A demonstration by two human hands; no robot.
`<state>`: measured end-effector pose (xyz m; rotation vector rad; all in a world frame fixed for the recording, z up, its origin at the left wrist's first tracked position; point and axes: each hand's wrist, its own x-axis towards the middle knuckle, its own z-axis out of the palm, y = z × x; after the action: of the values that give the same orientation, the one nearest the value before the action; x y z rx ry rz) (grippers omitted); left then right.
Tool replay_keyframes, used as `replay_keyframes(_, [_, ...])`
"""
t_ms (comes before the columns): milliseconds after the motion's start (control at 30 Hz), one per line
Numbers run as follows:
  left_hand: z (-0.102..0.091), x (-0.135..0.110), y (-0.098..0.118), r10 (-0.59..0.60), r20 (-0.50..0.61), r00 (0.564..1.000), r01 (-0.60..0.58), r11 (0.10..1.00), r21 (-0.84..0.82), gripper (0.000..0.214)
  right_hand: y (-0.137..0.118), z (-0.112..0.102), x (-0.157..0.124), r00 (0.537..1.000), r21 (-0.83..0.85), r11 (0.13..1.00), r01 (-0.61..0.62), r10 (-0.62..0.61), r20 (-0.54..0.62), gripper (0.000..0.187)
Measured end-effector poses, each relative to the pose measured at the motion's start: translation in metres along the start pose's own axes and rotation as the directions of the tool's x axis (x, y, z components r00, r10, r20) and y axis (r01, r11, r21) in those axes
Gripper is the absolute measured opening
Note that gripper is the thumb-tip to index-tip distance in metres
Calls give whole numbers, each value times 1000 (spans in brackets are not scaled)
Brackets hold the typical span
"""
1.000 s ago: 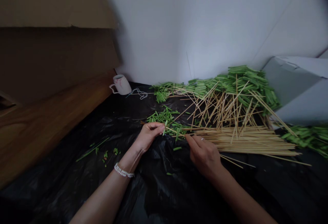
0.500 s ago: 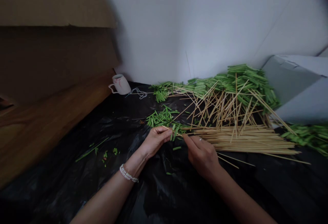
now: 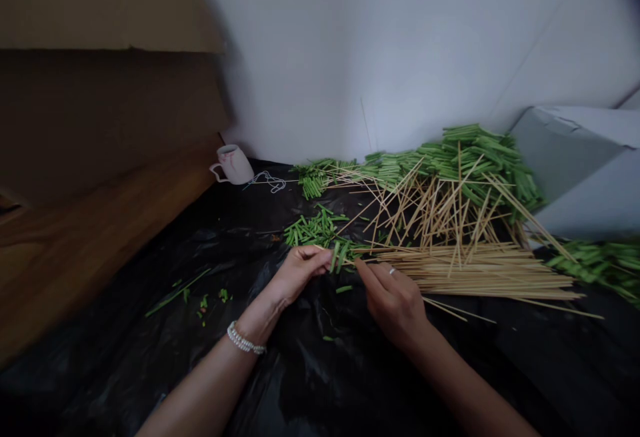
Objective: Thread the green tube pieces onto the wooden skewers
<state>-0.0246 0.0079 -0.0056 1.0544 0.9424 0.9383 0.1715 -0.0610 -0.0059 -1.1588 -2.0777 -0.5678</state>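
A thin bamboo skewer (image 3: 351,262) spans the gap between my two hands. Short cut green stem pieces (image 3: 342,257) sit crosswise on it, close to my left fingertips. My left hand (image 3: 300,273), with a beaded bracelet at the wrist, pinches the skewer's left end beside these pieces. My right hand (image 3: 397,300), wearing a ring, is closed on the skewer on the right of the pieces; its curled fingers hide the grip. Just beyond my hands lies a small heap of loose cut green pieces (image 3: 315,229). One loose piece (image 3: 344,289) rests on the black plastic sheet (image 3: 300,370) between my hands.
A bundle of skewers (image 3: 490,273) lies to the right, with crossed skewers (image 3: 435,213) behind it. Filled green skewers (image 3: 480,147) are piled against the wall, beside a white box (image 3: 575,163). A mug (image 3: 235,165) and string (image 3: 273,182) stand back left, near a cardboard box (image 3: 110,103).
My left hand has shifted very slightly left, and the green pieces on the skewer show a little more clearly. My right hand keeps almost the same place.
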Motion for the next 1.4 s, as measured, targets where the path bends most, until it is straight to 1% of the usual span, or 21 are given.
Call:
replay_keyframes(33, [-4,1,3,13,-31,999,-14,1000,-8,32,2,0,1,1000,-20,1000,-17,16,-14,31])
replay_keyframes(100, [-14,4,11,73,-141,987,-73,997,5,36,4,-1,1,998,-62,997,-48,45,-41,32])
replay_keyframes(167, [-24,7,17,166,-263,950,-141,984,111,34,7,-1,1,996,-89,994,-70,65,-53,32])
replay_keyframes(233, [-33,9,20,251,-305,919,-170,948,268,32,7,-1,1,997,-103,992,-74,70,-43,32])
replay_keyframes(367, [-43,11,19,357,-235,904,-174,811,559,22,7,0,-1,997,-90,993,-72,70,-29,32])
replay_keyframes(500, [-48,9,16,352,-109,930,-116,559,821,16,7,0,-1,997,-78,994,-76,73,-40,33])
replay_keyframes(600, [-50,7,17,315,-33,948,-100,396,913,18,7,1,-1,997,-74,995,-68,66,-37,31])
replay_keyframes(667, [-50,6,17,311,17,950,-124,329,936,17,7,1,-1,998,-69,995,-65,63,-30,31])
replay_keyframes(733, [-48,5,19,317,61,947,-159,294,942,15,7,1,-1,998,-65,996,-66,64,-24,31])
replay_keyframes(800, [-46,4,20,335,81,939,-190,307,933,13,6,1,-1,998,-66,996,-66,65,-16,31])
replay_keyframes(867, [-44,5,22,389,62,919,-220,378,899,10,6,2,-2,998,-67,995,-69,68,-15,30])
replay_keyframes(900, [-43,5,22,422,35,906,-237,437,868,9,6,2,-2,997,-64,996,-70,69,-17,30])
replay_keyframes(967, [-40,6,22,455,-63,888,-253,599,760,11,5,2,-1,997,-58,996,-68,67,-25,29])
replay_keyframes(1000, [-39,6,22,438,-128,890,-246,696,674,13,5,2,-1,998,-54,996,-66,64,-27,30])
replay_keyframes(1067, [-36,7,20,313,-222,923,-198,884,423,19,4,2,-1,998,-47,997,-58,57,-28,30])
replay_keyframes(1100, [-34,7,20,221,-230,948,-156,950,271,23,4,2,-1,998,-45,997,-56,55,-28,30])
replay_keyframes(1133, [-32,7,19,130,-210,969,-106,987,121,26,3,2,-1,998,-41,998,-53,52,-25,30])
replay_keyframes(1200, [-28,6,18,-6,-120,993,-8,994,-114,31,3,2,-1,999,-37,998,-47,46,-23,31])
replay_keyframes(1233, [-26,5,17,-43,-81,996,27,981,-190,33,2,1,-1,999,-34,998,-44,43,-25,31])
replay_keyframes(1300, [-24,4,17,-76,-40,996,62,959,-275,35,2,1,-1,999,-31,999,-40,39,-32,31])
replay_keyframes(1400, [-22,3,17,-86,-11,996,78,943,-323,35,2,1,-1,999,-27,999,-35,34,-34,31])
